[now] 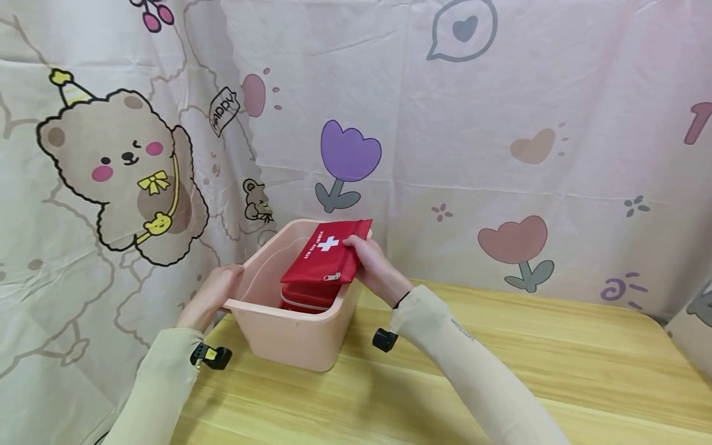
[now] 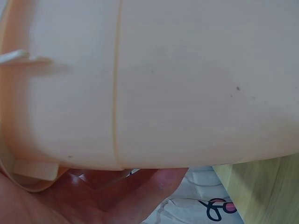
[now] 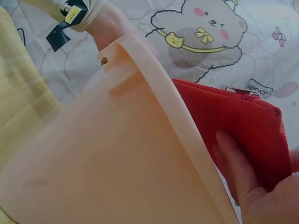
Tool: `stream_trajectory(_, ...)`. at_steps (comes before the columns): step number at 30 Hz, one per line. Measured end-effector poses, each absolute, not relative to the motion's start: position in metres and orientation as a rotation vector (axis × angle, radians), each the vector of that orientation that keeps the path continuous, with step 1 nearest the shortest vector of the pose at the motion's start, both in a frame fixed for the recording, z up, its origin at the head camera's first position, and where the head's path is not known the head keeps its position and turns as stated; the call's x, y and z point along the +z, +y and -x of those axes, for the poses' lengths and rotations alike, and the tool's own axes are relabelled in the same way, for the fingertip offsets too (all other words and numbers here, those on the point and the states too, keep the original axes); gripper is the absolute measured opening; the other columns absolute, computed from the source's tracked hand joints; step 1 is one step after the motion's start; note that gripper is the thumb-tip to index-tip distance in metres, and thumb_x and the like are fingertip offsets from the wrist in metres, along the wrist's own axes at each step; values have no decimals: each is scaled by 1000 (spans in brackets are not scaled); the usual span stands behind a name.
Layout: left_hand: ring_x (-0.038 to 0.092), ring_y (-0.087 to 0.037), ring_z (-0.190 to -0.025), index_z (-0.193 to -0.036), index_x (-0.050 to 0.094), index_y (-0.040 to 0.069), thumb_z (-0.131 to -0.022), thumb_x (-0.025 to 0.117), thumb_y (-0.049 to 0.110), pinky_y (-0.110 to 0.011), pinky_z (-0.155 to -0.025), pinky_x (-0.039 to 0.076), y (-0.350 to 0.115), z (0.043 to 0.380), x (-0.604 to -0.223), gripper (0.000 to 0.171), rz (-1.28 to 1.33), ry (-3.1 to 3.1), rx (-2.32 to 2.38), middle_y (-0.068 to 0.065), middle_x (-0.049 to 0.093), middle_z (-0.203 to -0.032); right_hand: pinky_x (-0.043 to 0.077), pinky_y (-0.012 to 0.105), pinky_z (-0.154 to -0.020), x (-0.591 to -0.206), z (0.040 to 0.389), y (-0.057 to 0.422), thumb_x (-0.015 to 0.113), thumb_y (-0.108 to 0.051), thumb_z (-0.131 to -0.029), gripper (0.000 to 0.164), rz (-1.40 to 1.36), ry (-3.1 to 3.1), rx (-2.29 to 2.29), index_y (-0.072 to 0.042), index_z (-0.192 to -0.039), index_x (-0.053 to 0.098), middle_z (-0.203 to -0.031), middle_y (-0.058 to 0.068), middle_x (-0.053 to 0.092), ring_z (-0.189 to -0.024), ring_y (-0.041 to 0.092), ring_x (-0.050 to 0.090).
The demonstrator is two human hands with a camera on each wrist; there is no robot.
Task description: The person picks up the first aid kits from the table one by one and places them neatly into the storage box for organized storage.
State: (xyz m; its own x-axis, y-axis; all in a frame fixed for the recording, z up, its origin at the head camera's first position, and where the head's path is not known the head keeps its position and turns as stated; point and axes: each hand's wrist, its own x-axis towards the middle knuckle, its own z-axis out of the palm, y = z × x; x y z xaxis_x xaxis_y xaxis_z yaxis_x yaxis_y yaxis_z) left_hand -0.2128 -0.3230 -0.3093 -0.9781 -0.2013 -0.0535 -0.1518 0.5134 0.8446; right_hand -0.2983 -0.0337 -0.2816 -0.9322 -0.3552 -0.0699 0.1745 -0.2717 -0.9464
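A pale pink plastic bin (image 1: 289, 337) stands on the table. At its left rim my left hand (image 1: 214, 293) holds on; in the left wrist view, fingers (image 2: 149, 191) show along the edge of the bin wall (image 2: 187, 93). My right hand (image 1: 378, 266) pinches a flat red first aid pouch (image 1: 317, 259) with a white cross and a zipper, thumb on top. The pouch is tilted over the bin's opening. Below it, inside the bin, lies another red case (image 1: 311, 296) with a pale trim line, partly hidden. From the right wrist, fingers (image 3: 238, 163) press against the red pouch (image 3: 224, 112).
The light wooden table (image 1: 500, 364) stretches to the right of the bin. A patterned cloth (image 1: 445, 123) with bears, tulips and hearts hangs behind and along the left. Small black devices (image 1: 384, 340) are strapped at both wrists.
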Motion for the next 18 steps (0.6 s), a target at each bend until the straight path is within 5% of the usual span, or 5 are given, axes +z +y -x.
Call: stream_trajectory(18, 54, -35, -107, -142, 38, -7, -105, 23, 35, -38, -77, 49, -322, 215, -310, 58, -321, -2680, -1456, -29, 49, -129, 55, 40, -80, -273, 296, -68, 63, -21, -94, 50, 183, 1742, -2183, -13, -137, 39, -128, 9, 56, -111, 27, 58)
